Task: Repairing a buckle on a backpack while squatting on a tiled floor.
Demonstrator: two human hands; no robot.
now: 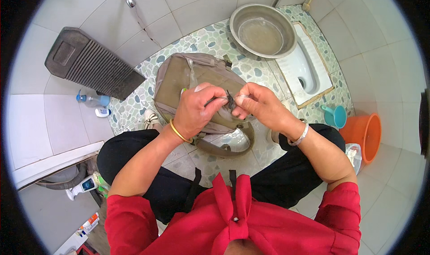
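Nearest: person's red top (291,219), black trousers (123,154). Beyond knees: left hand (201,107) and right hand (260,105) nearly meeting, fingertips of both pinched on small dark piece (230,101), too fine to identify. Handling looks under way, not finished: piece not yet released. Below: olive-brown bag (172,82) lying on patterned tile floor (257,73), strap loop (224,151) toward person; cannot tell what on bag is done. Farther: ridged dark washboard (96,62) at left, metal basin (289,28) beside squat toilet (299,73), both untouched by hands.
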